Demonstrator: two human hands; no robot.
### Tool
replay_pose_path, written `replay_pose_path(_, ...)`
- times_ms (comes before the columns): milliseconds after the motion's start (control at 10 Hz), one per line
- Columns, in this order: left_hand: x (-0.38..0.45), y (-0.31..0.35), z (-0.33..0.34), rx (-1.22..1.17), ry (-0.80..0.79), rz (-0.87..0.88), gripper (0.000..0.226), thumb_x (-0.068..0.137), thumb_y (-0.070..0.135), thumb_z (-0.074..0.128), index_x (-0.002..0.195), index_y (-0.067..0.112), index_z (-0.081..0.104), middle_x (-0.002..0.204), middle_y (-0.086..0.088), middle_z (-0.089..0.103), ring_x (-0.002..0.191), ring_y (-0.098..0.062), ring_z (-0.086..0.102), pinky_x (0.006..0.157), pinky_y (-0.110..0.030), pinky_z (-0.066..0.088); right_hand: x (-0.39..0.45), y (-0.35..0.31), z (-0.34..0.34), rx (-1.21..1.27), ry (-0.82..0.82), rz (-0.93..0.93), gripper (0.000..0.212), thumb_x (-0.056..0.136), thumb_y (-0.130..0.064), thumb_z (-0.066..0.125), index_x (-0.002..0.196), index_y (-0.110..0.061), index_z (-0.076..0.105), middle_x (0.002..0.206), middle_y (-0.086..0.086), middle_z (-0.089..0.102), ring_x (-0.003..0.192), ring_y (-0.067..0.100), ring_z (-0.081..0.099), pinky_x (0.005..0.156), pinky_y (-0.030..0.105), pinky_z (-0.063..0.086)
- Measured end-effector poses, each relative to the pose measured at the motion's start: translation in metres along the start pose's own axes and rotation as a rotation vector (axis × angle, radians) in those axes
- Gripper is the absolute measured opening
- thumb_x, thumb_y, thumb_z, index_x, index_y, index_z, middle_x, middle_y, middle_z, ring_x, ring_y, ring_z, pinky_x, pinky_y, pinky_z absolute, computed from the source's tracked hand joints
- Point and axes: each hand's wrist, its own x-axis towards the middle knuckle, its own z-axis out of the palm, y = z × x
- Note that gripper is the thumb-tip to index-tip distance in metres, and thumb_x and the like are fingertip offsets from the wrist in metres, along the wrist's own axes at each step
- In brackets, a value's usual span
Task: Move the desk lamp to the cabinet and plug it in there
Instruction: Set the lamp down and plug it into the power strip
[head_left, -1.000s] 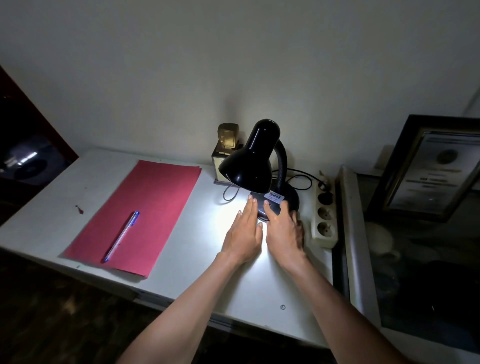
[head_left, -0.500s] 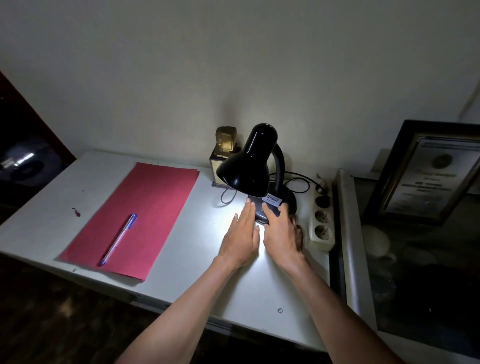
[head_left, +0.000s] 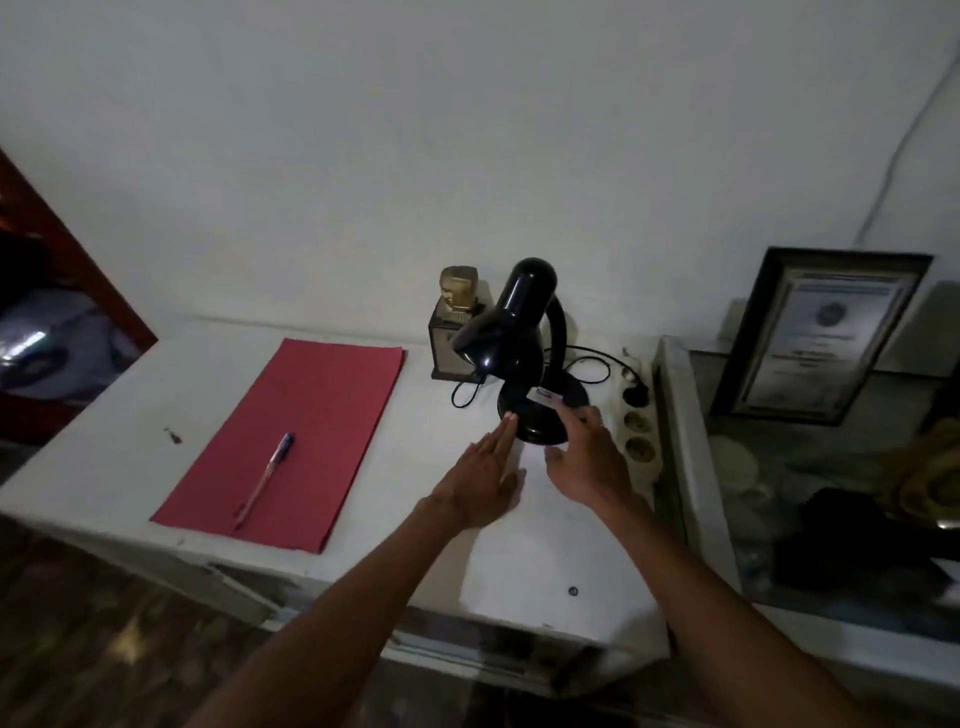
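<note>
A black desk lamp (head_left: 511, 332) stands on the white desk (head_left: 119, 447), its light off and its shade tilted down to the left. Its black cord (head_left: 589, 364) runs to a plug (head_left: 635, 396) in the white power strip (head_left: 638, 434) at the desk's right edge. My left hand (head_left: 485, 475) lies flat on the desk with fingertips touching the lamp's round base (head_left: 543, 410). My right hand (head_left: 589, 460) hovers over the right side of the base, fingers spread, holding nothing. The glass-topped cabinet (head_left: 680, 447) adjoins the desk on the right.
A red folder (head_left: 322, 415) with a pen (head_left: 265, 475) on it lies at the desk's left. A small box with a gold figure (head_left: 457, 322) stands behind the lamp. A framed certificate (head_left: 821, 338) leans on the wall above the cabinet.
The lamp's light has gone out. My right hand has lifted off the base and opened; the left hand stays at the base.
</note>
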Motion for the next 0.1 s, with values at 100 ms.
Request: replay_pose_path(100, -0.0189, 0.003, -0.0204, 0.028, 0.03, 0.136, 0.075, 0.101, 0.034, 0.043, 0.158, 0.015, -0.001, 0.167, -0.004, 0.008, 0.151, -0.019, 0.019, 0.116, -0.019, 0.009, -0.0194, -0.0077, -0.0184, 0.002, 0.126, 0.039, 0.074, 0.094, -0.02, 0.062, 0.158, -0.028, 0.026, 0.154, 0.007, 0.035, 0.137, 0.03, 0.043, 0.103, 0.043, 0.047)
